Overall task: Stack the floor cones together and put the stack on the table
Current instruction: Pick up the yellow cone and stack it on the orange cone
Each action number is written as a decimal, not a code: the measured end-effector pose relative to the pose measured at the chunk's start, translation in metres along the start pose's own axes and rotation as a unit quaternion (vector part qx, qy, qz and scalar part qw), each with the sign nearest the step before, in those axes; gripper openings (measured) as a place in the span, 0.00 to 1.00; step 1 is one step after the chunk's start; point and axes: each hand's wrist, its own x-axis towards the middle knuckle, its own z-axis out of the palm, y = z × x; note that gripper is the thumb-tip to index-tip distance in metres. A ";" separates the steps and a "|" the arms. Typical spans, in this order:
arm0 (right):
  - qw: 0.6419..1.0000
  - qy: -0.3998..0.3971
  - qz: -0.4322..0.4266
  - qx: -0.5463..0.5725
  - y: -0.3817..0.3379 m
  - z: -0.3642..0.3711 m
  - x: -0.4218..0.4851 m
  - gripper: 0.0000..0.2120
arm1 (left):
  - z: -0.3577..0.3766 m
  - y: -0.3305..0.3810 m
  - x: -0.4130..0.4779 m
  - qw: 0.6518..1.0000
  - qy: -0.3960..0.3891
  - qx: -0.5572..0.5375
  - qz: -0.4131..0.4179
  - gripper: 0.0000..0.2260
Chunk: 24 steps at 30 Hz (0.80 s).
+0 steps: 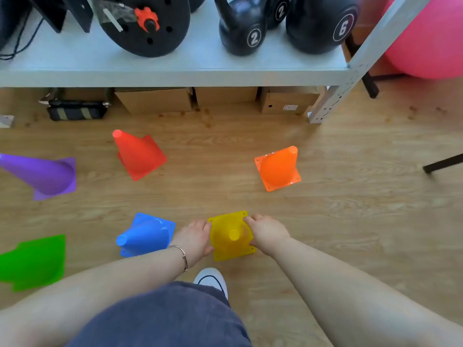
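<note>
Several plastic cones stand apart on the wooden floor. A yellow cone (231, 235) stands upright right in front of me. My left hand (195, 240) grips the left edge of its square base and my right hand (266, 232) grips the right edge. A blue cone (145, 235) stands just left of my left hand. A red cone (137, 154) and an orange cone (278, 169) are farther away. A purple cone (45, 175) and a green cone (33, 262) sit at the left edge of the view.
A grey metal shelf (175, 71) runs across the top with black kettlebells (241, 28) and a weight plate (150, 23). Cardboard boxes (155, 100) and a dark bag (75, 110) lie beneath it. A pink exercise ball (431, 38) is at the right. My shoe (213, 279) is near the yellow cone.
</note>
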 end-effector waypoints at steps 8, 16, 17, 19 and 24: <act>1.000 -0.030 -0.001 0.008 -0.002 0.005 0.017 0.33 | 0.014 0.020 0.019 0.985 -0.030 -0.151 -0.072 0.28; 0.989 -0.015 -0.002 0.150 0.011 0.000 0.017 0.40 | -0.004 0.019 0.026 0.959 0.027 -0.266 -0.093 0.31; 0.986 0.001 -0.004 0.164 0.013 -0.006 0.015 0.40 | -0.014 0.018 0.025 0.960 0.036 -0.265 -0.087 0.30; 0.981 0.029 -0.009 0.190 0.018 -0.021 0.011 0.40 | -0.035 0.016 0.026 0.963 0.051 -0.256 -0.073 0.29; 0.963 0.091 -0.021 0.252 0.040 -0.076 0.000 0.39 | -0.108 0.025 0.029 0.967 0.117 -0.222 -0.045 0.28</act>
